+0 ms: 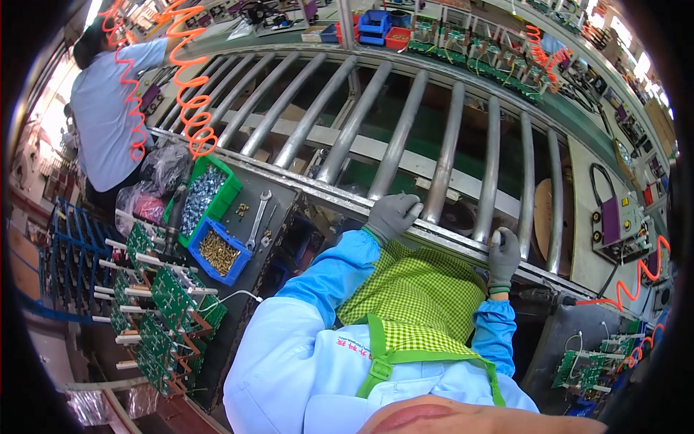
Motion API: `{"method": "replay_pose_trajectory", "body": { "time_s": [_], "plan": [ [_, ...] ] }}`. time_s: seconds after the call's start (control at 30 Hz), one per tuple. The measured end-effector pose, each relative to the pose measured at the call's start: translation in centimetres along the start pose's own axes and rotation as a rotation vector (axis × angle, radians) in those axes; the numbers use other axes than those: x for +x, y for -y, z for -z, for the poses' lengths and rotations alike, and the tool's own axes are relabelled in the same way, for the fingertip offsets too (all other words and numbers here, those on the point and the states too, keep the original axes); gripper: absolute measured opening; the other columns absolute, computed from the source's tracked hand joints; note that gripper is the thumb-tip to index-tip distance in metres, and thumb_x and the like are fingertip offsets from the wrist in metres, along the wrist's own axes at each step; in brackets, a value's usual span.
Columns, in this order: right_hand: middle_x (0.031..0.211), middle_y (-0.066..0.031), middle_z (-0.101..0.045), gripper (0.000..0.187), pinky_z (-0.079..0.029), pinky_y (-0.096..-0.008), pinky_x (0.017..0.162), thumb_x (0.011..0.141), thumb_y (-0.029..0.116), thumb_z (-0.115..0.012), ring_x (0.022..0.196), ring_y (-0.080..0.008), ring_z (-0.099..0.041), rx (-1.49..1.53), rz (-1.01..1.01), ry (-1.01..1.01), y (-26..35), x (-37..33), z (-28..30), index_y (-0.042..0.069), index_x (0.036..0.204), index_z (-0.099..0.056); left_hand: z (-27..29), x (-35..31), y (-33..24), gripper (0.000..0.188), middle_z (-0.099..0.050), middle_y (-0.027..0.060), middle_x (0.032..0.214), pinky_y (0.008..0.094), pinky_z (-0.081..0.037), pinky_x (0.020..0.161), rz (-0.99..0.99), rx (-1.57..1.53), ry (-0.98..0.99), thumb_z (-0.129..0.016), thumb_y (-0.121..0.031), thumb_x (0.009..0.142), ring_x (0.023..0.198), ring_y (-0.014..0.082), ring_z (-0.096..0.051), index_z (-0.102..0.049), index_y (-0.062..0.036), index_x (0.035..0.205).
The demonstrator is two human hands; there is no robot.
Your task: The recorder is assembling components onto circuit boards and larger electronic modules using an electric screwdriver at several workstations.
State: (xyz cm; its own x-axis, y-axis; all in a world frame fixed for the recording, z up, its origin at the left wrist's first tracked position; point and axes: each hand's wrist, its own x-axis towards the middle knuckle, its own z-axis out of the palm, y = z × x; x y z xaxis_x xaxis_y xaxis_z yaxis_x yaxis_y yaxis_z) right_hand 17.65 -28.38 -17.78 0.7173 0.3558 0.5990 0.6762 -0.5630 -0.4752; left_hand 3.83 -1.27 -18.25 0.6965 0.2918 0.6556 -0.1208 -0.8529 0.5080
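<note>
A green checked apron over pale-blue clothing lay closest, its lower part reaching the near rail of the roller conveyor. Both hands wore grey gloves at that rail: the left hand rested there with its fingers bent loosely together, and the right hand was farther along with its fingers curled; whether either pinched the rail, I could not tell. The conveyor stretched across the middle, its metal rollers running away from the person. On the left, a dark desk carried a blue tray of brass-coloured pieces, touching or just beside a green box of silvery pieces, with a wrench near both. Green circuit boards stood left of the blue tray. Beyond the right hand sat a purple-sided device. Across the conveyor were blue bins beside a red bin. Orange coiled hoses hung at upper left, near a co-worker in light blue.
</note>
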Motion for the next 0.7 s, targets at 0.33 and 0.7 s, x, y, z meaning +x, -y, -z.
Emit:
{"method": "replay_pose_trajectory", "body": {
  "time_s": [0.33, 0.7],
  "plan": [
    [0.095, -0.0129, -0.064, 0.033, -0.049, -0.0378, 0.08, 0.067, 0.011, -0.071, 0.089, -0.0316, -0.061, 0.061, -0.082, 0.037, -0.3, -0.3, 1.3, 0.005, 0.098, -0.064, -0.4, 0.7, -1.3, 0.022, -0.066, 0.0133, 0.087, 0.0384, -0.051, 0.071, 0.105, -0.042, 0.148, -0.061, -0.025, 0.083, 0.078, 0.0315, -0.063, -0.065, -0.0073, 0.095],
    [0.093, -0.0099, -0.064, 0.027, -0.047, -0.0421, 0.08, 0.074, 0.025, -0.058, 0.09, -0.0303, -0.06, -0.042, -0.214, 0.152, -0.5, -0.4, 0.8, 0.013, 0.098, -0.064, -0.7, -0.5, 1.3, 0.027, -0.063, 0.016, 0.086, 0.0354, -0.048, 0.073, 0.004, -0.021, 0.132, -0.055, -0.025, 0.089, 0.078, 0.0283, -0.06, -0.063, 0.0005, 0.096]
  ]
}}
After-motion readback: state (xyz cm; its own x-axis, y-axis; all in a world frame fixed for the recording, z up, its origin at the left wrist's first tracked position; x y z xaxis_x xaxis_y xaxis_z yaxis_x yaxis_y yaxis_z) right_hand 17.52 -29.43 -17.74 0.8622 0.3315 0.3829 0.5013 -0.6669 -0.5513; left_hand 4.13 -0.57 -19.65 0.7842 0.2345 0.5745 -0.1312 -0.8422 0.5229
